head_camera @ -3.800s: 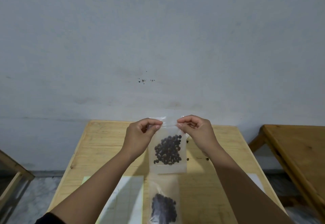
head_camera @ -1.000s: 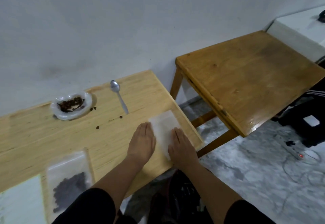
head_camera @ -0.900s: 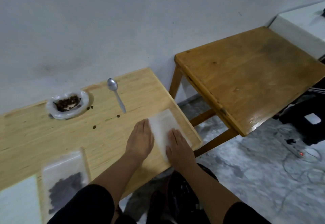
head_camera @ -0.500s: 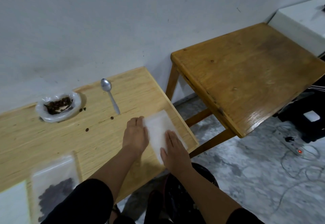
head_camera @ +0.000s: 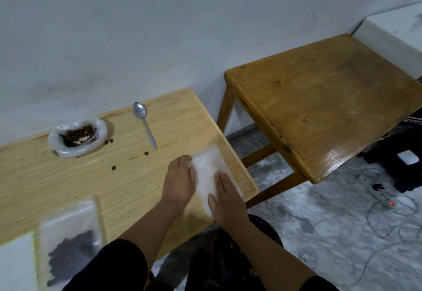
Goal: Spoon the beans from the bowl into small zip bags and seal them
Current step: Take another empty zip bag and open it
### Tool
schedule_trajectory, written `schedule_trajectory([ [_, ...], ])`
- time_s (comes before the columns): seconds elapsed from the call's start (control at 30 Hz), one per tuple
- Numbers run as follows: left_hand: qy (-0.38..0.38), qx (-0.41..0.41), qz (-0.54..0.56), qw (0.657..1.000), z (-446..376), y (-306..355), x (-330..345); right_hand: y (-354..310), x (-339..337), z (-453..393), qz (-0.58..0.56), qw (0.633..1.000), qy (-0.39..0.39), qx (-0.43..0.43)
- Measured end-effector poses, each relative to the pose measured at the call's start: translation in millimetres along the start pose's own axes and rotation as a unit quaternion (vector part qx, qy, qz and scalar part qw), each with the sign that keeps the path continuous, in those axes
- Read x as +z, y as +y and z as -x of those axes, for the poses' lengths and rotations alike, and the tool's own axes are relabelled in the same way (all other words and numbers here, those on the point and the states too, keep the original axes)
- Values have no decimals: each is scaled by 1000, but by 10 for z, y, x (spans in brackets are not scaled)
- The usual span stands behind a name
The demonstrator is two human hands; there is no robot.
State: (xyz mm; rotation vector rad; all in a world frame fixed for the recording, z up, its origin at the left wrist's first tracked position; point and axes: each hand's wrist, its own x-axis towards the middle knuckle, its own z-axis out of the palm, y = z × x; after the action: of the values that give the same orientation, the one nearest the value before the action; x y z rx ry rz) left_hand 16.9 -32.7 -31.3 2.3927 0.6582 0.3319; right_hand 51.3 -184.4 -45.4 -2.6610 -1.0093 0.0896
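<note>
A stack of empty small zip bags (head_camera: 209,172) lies near the right edge of the light wooden table (head_camera: 127,176). My left hand (head_camera: 179,182) rests flat at its left edge and my right hand (head_camera: 227,196) lies flat on its near right part. A plastic-lined bowl (head_camera: 77,136) with dark beans stands at the back left, a metal spoon (head_camera: 145,124) to its right. A filled zip bag (head_camera: 69,242) of beans lies at the near left. A few loose beans (head_camera: 146,153) are scattered on the wood.
A white sheet (head_camera: 16,263) lies at the near left corner. A darker wooden table (head_camera: 319,99) stands to the right, across a gap. A power strip (head_camera: 383,197) and cables lie on the grey floor. A wall runs behind both tables.
3.8 s ago both hands held a filled bag up at its top edge; since one second ago they rest on the empty bags, with the right hand drawn slightly nearer.
</note>
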Motion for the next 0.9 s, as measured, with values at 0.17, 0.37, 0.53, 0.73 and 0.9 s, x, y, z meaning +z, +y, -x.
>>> schedule_trajectory([
  [0.17,12,-18,68,997,-72,22,-90,-14,-71,-39,-77,996,-38,36],
  [0.37,14,25,157,987,-48,117,-357,-82,-433,-296,-118,992,47,-2],
  [0.53,47,35,176,983,-104,118,-800,-346,-764,-662,-126,987,82,-58],
  [0.73,183,-12,231,955,-125,16,-1448,-1026,-1047,-912,-239,968,46,-65],
  [0.9,239,-26,225,944,53,-144,-1779,-1736,-1138,-958,-412,911,6,11],
])
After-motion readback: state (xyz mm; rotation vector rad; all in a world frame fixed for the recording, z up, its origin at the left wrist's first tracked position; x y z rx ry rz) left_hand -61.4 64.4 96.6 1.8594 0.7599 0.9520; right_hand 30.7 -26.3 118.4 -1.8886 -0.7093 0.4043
